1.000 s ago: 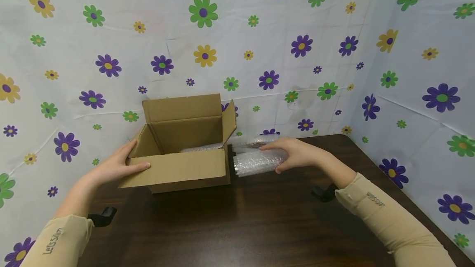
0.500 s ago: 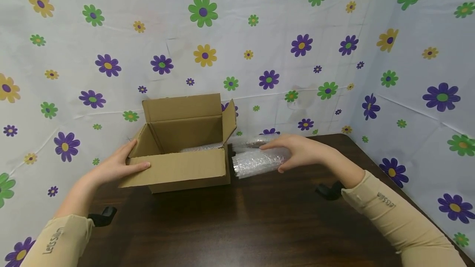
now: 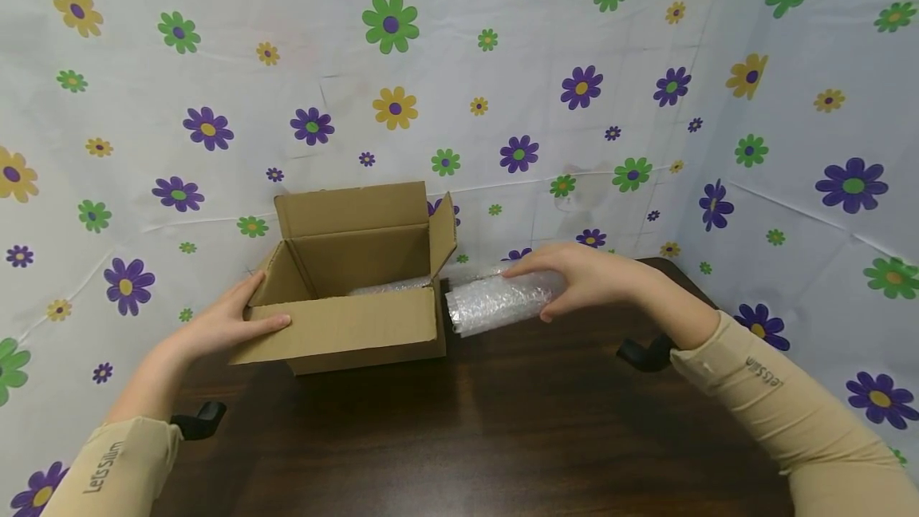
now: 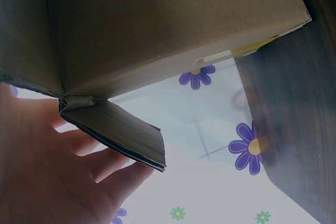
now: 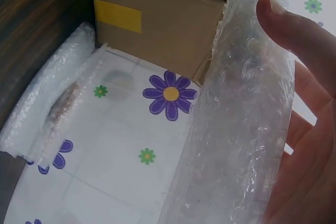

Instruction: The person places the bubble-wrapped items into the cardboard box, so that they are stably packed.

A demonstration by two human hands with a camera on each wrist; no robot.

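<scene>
An open cardboard box (image 3: 359, 337) stands on the dark table in the head view, flaps spread. My left hand (image 3: 215, 325) holds its left corner, thumb on the front flap and fingers along the left flap (image 4: 115, 129). My right hand (image 3: 589, 278) grips a roll of clear bubble wrap (image 3: 502, 301) by its right end, with the left end close to the box's right side. In the right wrist view, the thumb lies over the roll's edge and the other fingers are partly hidden behind it. Bubble wrap (image 3: 395, 286) also shows inside the box.
Another bubble-wrap roll (image 5: 52, 93) lies behind the held one, on the table by the wall. Flower-patterned sheeting (image 3: 459, 62) rises behind and to the right. The brown table (image 3: 459, 429) extends in front of the box.
My right hand has raised the bubble-wrap roll off the table, and it now tilts with its right end higher. The left hand and the box have stayed put.
</scene>
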